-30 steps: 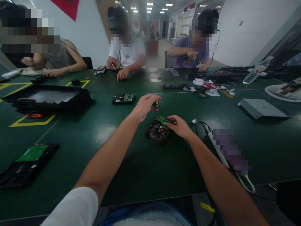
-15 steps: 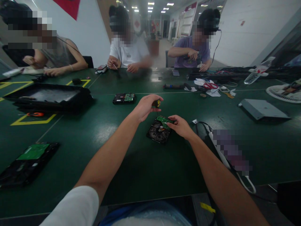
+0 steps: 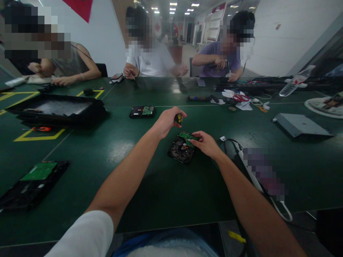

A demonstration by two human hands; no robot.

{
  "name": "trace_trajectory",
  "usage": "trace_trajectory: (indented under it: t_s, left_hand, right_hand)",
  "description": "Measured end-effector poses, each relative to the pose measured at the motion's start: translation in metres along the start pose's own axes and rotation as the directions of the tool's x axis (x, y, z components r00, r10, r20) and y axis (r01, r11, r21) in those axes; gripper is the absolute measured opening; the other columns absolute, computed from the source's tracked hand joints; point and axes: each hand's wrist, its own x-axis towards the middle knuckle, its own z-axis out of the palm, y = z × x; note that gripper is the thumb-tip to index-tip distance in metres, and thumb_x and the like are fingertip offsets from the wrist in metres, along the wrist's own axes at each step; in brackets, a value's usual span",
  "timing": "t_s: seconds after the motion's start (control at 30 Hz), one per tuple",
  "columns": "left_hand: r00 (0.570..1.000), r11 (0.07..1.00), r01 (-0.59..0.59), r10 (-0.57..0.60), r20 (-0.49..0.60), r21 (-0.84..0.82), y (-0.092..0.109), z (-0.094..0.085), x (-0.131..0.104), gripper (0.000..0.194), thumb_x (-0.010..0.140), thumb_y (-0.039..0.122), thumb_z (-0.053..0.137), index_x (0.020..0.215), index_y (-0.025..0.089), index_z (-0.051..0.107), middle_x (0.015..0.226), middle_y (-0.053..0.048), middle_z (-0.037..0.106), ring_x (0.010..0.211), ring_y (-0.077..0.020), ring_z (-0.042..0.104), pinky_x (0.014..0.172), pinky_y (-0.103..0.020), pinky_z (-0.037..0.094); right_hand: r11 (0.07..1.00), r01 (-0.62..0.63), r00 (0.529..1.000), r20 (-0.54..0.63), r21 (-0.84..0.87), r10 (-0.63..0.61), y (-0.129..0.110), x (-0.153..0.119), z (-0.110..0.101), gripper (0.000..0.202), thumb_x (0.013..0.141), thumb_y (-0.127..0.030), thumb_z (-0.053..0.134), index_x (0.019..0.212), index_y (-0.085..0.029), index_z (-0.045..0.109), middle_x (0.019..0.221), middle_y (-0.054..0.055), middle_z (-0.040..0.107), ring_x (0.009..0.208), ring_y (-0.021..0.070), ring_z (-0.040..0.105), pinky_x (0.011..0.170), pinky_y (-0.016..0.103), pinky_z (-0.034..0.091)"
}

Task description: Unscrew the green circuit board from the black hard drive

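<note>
A hard drive (image 3: 182,150) lies on the green table in front of me, its green circuit board facing up at the far end. My left hand (image 3: 171,121) is closed around the black-and-yellow handle of a screwdriver (image 3: 178,119), held above the drive's far edge. I cannot make out the screwdriver's tip. At the drive's right side, my right hand (image 3: 205,142) grips the edge by the circuit board between thumb and fingers.
A second hard drive (image 3: 142,111) lies beyond my left forearm, and a larger black unit with a green board (image 3: 34,184) at the left. A black tray (image 3: 56,107), a grey metal box (image 3: 301,125), a power strip (image 3: 250,171) and a bottle (image 3: 296,82) surround the workspace. Three people sit opposite.
My left fingers have shifted slightly around the screwdriver handle. My right hand and the hard drive stay put. The middle person opposite has moved one hand to the right.
</note>
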Motion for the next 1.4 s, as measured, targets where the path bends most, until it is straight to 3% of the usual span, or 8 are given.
trace_trajectory:
  t_s: [0.1,0.27,0.37,0.47,0.6,0.7,0.9,1.4]
  left_hand:
    - [1.000,1.000,0.012,-0.012,0.001,-0.010,0.001,0.002,-0.002,0.022,0.088,0.035,0.059,0.089,0.015,0.069,0.081,-0.009,0.070,0.077,-0.0192,0.067,0.060,-0.027,0.055]
    - [0.997,0.984,0.070,-0.073,-0.011,-0.161,0.001,0.006,-0.003,0.015,0.086,0.031,0.062,0.091,0.017,0.061,0.083,-0.008,0.072,0.082,-0.0193,0.070,0.074,-0.033,0.061]
    - [0.998,0.991,0.053,-0.055,-0.010,-0.120,0.001,0.004,-0.002,0.015,0.085,0.032,0.062,0.086,0.017,0.064,0.087,-0.009,0.071,0.085,-0.0193,0.069,0.071,-0.030,0.060]
    - [1.000,1.000,-0.010,0.010,-0.019,-0.003,0.001,0.001,-0.002,0.018,0.083,0.033,0.062,0.080,0.016,0.068,0.088,-0.009,0.068,0.086,-0.0190,0.066,0.062,-0.024,0.055]
    - [0.999,0.999,-0.032,0.032,-0.005,0.019,0.002,0.000,-0.003,0.018,0.086,0.033,0.062,0.085,0.016,0.069,0.087,-0.009,0.068,0.084,-0.0188,0.065,0.062,-0.026,0.056]
    - [0.999,0.999,0.018,-0.020,-0.031,-0.040,0.004,0.002,-0.004,0.017,0.087,0.033,0.063,0.092,0.017,0.065,0.086,-0.009,0.071,0.082,-0.0197,0.068,0.065,-0.029,0.058]
    - [0.998,0.991,0.049,-0.053,-0.025,-0.128,0.002,0.003,-0.003,0.013,0.086,0.030,0.064,0.088,0.017,0.061,0.093,-0.011,0.074,0.091,-0.0215,0.072,0.077,-0.035,0.061]
    - [1.000,0.995,0.025,-0.023,0.021,-0.093,0.001,0.005,-0.005,0.016,0.083,0.033,0.066,0.086,0.017,0.066,0.098,-0.012,0.074,0.093,-0.0223,0.071,0.070,-0.031,0.059]
  right_hand:
    - [1.000,0.004,1.000,-0.001,0.007,-0.004,0.002,0.000,0.000,0.038,0.088,-0.038,0.077,0.123,-0.023,0.070,0.115,0.008,0.075,0.074,0.0142,0.060,0.070,0.031,0.051]
    - [0.999,-0.004,1.000,0.001,0.045,0.004,-0.001,0.002,-0.002,0.034,0.089,-0.038,0.075,0.120,-0.024,0.071,0.116,0.007,0.075,0.076,0.0145,0.062,0.071,0.030,0.052]
    - [0.980,-0.112,0.994,0.026,0.163,0.109,-0.003,0.003,-0.003,0.026,0.097,-0.036,0.060,0.117,-0.022,0.070,0.093,0.004,0.074,0.066,0.0140,0.061,0.062,0.028,0.050]
    - [0.960,-0.181,0.982,-0.004,0.213,0.186,-0.004,0.003,-0.005,0.021,0.096,-0.031,0.055,0.109,-0.021,0.068,0.075,0.000,0.067,0.060,0.0145,0.061,0.058,0.028,0.049]
    - [0.993,-0.120,0.984,-0.134,0.002,0.119,-0.006,0.000,-0.010,0.013,0.089,-0.035,0.066,0.093,-0.023,0.068,0.079,0.000,0.070,0.069,0.0157,0.063,0.062,0.028,0.047]
    - [0.991,-0.067,0.992,-0.116,-0.120,0.053,-0.008,-0.002,-0.015,0.012,0.087,-0.035,0.068,0.088,-0.023,0.071,0.080,0.000,0.072,0.072,0.0164,0.063,0.065,0.029,0.045]
    - [0.985,-0.048,0.999,-0.028,-0.168,0.044,-0.012,-0.003,-0.017,0.011,0.086,-0.032,0.069,0.088,-0.023,0.074,0.082,0.002,0.076,0.072,0.0171,0.066,0.065,0.030,0.046]
    - [0.986,-0.032,0.999,-0.012,-0.165,0.031,-0.012,-0.004,-0.017,0.011,0.086,-0.030,0.070,0.087,-0.022,0.077,0.084,0.003,0.079,0.072,0.0172,0.068,0.065,0.029,0.047]
